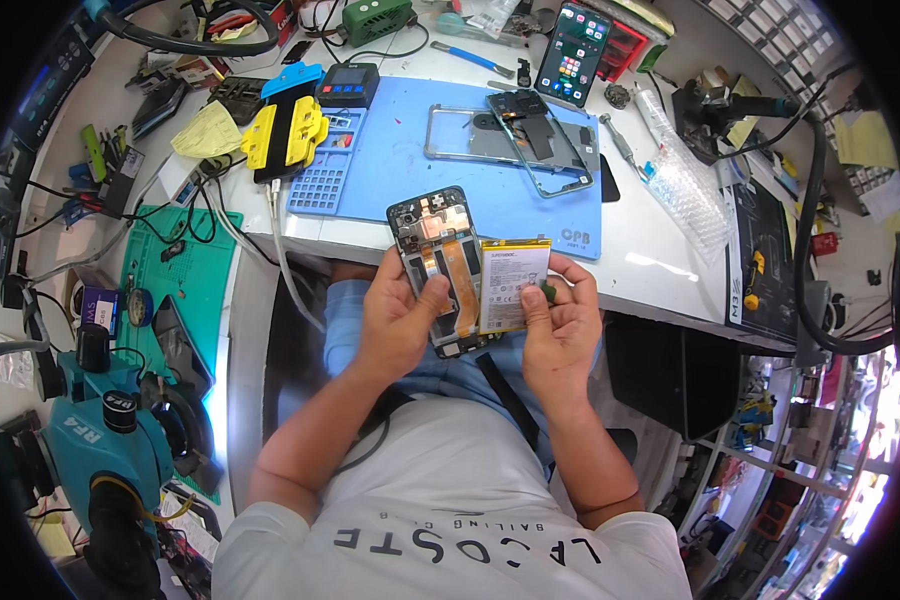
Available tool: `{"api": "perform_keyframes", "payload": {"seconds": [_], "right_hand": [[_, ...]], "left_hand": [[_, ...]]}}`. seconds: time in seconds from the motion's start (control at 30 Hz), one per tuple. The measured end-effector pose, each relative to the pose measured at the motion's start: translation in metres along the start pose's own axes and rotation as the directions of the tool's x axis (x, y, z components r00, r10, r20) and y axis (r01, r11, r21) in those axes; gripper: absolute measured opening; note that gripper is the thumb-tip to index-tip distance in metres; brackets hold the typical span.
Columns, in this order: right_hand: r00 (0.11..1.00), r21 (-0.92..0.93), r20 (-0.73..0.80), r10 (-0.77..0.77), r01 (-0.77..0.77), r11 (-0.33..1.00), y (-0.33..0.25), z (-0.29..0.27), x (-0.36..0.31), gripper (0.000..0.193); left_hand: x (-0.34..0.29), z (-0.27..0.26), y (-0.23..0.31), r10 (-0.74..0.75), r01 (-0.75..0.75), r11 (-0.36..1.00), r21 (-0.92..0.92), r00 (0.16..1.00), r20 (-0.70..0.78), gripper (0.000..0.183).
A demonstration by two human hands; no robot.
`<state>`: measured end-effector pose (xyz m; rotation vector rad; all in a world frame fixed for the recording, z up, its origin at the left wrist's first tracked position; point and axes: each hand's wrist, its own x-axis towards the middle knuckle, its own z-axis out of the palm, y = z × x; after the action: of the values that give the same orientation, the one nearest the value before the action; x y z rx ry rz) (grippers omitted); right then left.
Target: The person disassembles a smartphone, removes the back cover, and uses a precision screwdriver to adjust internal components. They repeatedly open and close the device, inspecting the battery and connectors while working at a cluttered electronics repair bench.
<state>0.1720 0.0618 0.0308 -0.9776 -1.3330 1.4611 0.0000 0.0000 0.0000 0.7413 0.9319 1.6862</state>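
My left hand [402,318] is closed around the left edge of an opened smartphone [432,220], its thumb lying over the inside. Copper-coloured shielding shows near the phone's top, and an orange ribbon cable runs down its middle. In my right hand [562,340] is a flat phone battery [508,280], silver-white with yellow edges, pinched with the thumb on its printed face. A small green thing shows by the right fingers; I cannot make out what it is. The battery is beside the phone's right edge, over my lap at the bench's front edge.
On the blue mat [400,150] lie phone frame parts [555,180]. A lit smartphone [573,55] stands behind. Yellow clamps [286,140] grip a dark panel at the left. A teal microscope [110,440] stands lower left; a screwdriver [620,140] and bubble wrap [690,210] lie right.
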Motion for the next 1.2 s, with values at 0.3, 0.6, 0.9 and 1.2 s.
{"api": "perform_keyframes", "payload": {"seconds": [0.3,0.6,0.9,1.2], "right_hand": [[1.000,0.020,0.005,-0.016,0.016,1.000,-0.001,-0.001,-0.002,0.033],[0.999,-0.035,0.047,-0.026,0.028,0.999,-0.006,0.003,-0.009,0.036],[0.997,-0.156,0.078,0.027,-0.014,0.988,0.000,0.024,-0.020,0.038],[0.994,-0.135,0.104,0.035,-0.021,0.991,-0.004,0.023,-0.023,0.037]], "left_hand": [[-0.001,0.001,0.007,-0.102,0.097,0.991,-0.091,0.993,-0.057,0.037],[0.003,0.008,0.008,-0.037,0.030,0.998,-0.054,0.989,-0.146,0.028],[0.003,0.008,0.006,0.010,0.005,0.998,0.068,0.977,-0.213,0.026],[0.003,0.008,0.006,0.015,-0.006,0.999,0.036,0.964,-0.265,0.024]]}}
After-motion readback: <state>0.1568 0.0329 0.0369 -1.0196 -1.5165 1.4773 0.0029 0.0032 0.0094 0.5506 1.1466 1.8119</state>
